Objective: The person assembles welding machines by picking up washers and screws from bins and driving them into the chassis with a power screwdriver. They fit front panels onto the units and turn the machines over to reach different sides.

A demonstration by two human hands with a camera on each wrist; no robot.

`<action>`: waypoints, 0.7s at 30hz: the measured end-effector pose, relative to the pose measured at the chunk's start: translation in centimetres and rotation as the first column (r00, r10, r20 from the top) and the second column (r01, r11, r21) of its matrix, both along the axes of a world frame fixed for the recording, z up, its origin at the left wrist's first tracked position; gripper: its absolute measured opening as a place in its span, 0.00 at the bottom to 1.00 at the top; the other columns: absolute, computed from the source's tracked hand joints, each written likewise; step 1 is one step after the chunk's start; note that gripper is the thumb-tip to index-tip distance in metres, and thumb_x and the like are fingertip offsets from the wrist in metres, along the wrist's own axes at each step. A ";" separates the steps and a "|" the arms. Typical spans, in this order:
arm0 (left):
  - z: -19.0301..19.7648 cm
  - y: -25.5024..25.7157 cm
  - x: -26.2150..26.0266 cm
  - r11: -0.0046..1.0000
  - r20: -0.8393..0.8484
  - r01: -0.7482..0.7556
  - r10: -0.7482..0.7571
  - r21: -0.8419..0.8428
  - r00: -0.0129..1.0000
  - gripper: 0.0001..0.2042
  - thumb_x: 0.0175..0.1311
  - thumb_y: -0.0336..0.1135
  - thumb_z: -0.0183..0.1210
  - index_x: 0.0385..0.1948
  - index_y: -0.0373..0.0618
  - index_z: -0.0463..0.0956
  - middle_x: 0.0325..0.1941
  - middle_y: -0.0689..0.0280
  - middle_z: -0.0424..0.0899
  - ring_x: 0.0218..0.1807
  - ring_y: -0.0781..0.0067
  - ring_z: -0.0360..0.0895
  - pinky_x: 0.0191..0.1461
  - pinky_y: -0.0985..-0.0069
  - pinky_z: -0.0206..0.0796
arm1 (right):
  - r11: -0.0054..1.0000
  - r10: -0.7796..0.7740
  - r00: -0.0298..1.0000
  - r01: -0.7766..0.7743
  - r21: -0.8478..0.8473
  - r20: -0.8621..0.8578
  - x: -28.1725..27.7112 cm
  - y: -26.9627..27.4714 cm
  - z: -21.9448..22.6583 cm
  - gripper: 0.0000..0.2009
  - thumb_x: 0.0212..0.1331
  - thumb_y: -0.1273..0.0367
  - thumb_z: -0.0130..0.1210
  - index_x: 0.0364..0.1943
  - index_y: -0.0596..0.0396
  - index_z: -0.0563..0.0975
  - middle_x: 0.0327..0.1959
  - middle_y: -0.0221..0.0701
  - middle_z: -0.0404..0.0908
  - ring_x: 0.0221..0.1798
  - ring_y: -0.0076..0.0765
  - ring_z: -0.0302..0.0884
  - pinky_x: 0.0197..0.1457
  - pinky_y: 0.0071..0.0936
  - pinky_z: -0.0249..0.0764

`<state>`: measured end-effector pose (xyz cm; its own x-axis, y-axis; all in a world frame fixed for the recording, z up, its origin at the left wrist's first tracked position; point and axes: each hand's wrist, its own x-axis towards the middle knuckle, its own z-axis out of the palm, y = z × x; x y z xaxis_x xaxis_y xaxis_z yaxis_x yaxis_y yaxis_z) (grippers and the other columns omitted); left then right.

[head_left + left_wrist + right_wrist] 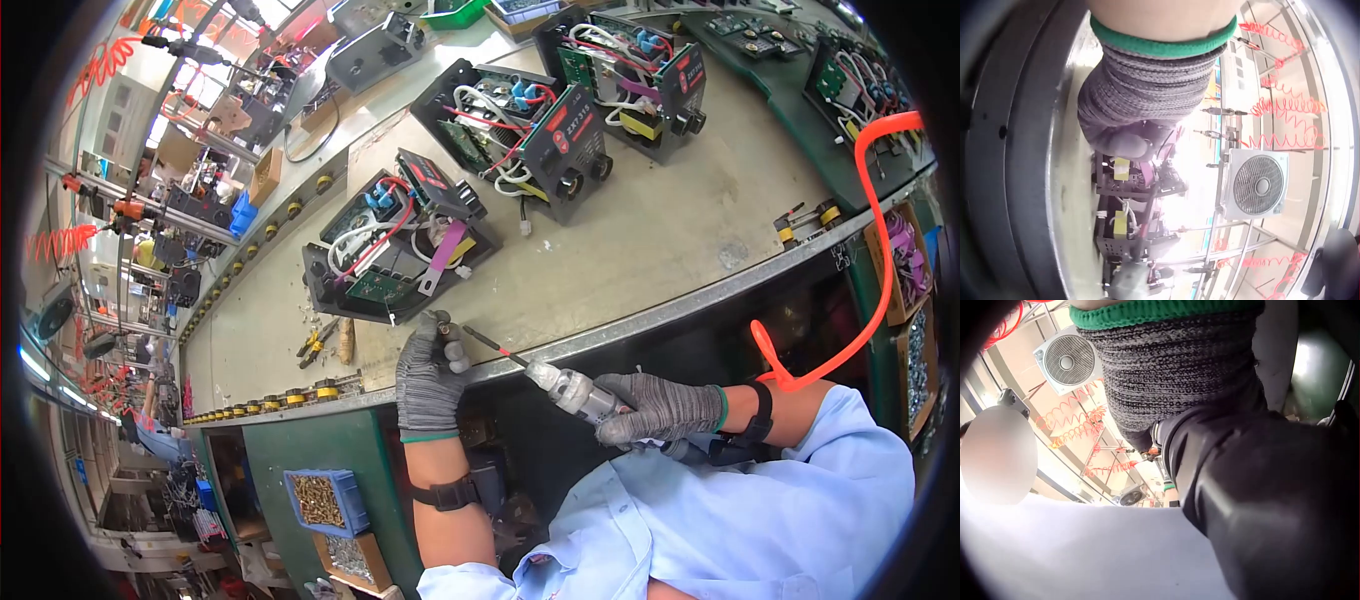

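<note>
In the head view my gloved right hand [660, 408] grips a silver air screwdriver [580, 392]. Its long dark bit [485, 341] points at my gloved left hand [430, 385], a short way from the fingers. Those fingers are curled at the table's front edge and pinch a small dark piece [443, 326], too small to name. Just beyond sits the nearest welder unit [390, 245], an open chassis with circuit boards, white and red wires and a purple strip [445, 255]. The left wrist view shows the screwdriver [1130, 280] below the left hand [1141, 106].
Two more open units [520, 130] [640, 80] stand further back on the table [650, 240]. Yellow-handled pliers [318, 342] lie at the left. An orange air hose [872, 250] loops down by my right arm. Low at the left hangs a blue bin [325, 502] of brass-coloured screws.
</note>
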<state>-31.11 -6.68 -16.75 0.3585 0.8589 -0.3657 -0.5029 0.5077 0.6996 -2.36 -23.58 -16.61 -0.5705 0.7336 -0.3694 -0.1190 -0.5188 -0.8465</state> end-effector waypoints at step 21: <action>-0.2 -0.8 -0.4 0.982 0.009 -0.007 0.005 0.187 1.000 0.12 0.74 0.42 0.65 0.45 0.43 0.79 0.33 0.67 0.79 0.27 0.80 0.73 0.28 0.79 0.65 | 0.994 0.063 0.992 -0.072 0.084 0.109 -1.1 1.9 -0.1 0.29 0.60 0.48 0.69 0.53 0.56 0.74 0.31 0.27 0.79 0.30 0.19 0.79 0.30 0.22 0.76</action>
